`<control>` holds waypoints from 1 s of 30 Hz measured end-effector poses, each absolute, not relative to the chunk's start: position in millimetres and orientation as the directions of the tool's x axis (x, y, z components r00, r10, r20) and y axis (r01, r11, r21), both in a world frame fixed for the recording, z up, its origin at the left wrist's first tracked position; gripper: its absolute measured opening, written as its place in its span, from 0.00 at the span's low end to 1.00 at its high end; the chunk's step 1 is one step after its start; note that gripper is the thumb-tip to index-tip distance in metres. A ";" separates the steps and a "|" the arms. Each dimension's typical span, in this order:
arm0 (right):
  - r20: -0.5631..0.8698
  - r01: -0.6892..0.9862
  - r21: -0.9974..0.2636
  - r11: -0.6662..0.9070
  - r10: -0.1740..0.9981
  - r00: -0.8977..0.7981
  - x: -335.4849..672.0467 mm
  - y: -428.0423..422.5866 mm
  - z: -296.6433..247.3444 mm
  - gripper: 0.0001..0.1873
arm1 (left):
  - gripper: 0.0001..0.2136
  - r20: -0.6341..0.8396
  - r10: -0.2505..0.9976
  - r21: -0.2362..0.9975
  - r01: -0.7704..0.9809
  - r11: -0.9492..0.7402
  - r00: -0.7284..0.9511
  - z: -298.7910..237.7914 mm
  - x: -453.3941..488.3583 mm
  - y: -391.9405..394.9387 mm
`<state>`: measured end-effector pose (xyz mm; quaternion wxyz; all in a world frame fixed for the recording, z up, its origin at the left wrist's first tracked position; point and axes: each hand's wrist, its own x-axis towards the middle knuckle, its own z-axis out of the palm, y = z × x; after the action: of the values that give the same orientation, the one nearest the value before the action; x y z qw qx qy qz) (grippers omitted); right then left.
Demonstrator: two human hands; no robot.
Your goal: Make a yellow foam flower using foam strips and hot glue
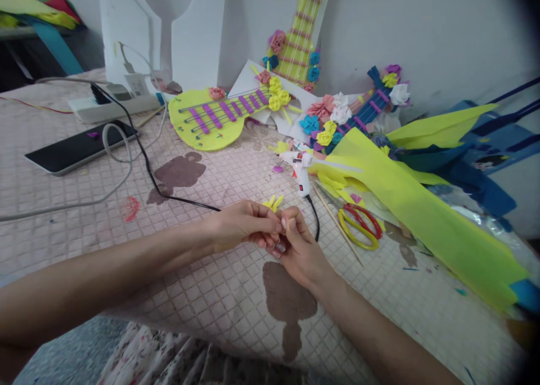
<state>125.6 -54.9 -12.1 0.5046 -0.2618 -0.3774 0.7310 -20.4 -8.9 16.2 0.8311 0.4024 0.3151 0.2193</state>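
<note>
My left hand [253, 223] and my right hand [301, 244] meet over the table, their fingertips pinched together. Whatever sits between the fingers is hidden or too small to make out. Just beyond the knuckles a yellow paper piece [273, 202] with narrow finger-like strips shows; I cannot tell whether it is held or lies on the table. Past my right hand a white glue gun [301, 171] rests on the table with its black cord running down. To its right lie scissors [358, 227] with red and yellow handles, beside a thin wooden stick [340, 224].
A yellow paper guitar [211, 123] and a blue one with paper flowers [327, 123] lie at the back. Yellow sheet material [422, 222] spreads across the right. On the left are a black phone-like slab [80, 146], a power strip [113, 106] and loose cables [145, 165].
</note>
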 end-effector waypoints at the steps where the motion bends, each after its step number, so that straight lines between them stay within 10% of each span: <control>1: -0.021 -0.548 -0.804 -0.231 0.932 -0.362 125.7 -54.6 -12.1 0.12 | 0.05 -0.345 0.623 0.806 -0.118 0.580 0.702 16.3 -20.1 -9.3; 13: -0.090 -0.600 -0.738 -0.309 0.926 -0.366 130.8 -52.0 -13.4 0.11 | 0.07 -0.306 0.596 0.789 -0.153 0.595 0.742 13.8 -21.3 -9.1; 24: 0.017 -0.365 -0.927 -0.085 0.963 -0.269 134.3 -53.0 -11.6 0.10 | 0.06 -0.257 0.693 0.941 0.011 0.338 0.673 19.9 -24.3 -9.6; 30: -0.149 -0.513 -0.798 -0.316 0.928 -0.341 133.6 -52.6 -8.7 0.13 | 0.05 -0.180 0.806 0.954 -0.100 0.282 0.564 27.0 -28.2 -3.2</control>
<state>133.6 -52.6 -8.7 0.4814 -0.3129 -0.3318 0.7485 -28.2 -3.2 27.0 0.7221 0.5103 0.3461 0.3137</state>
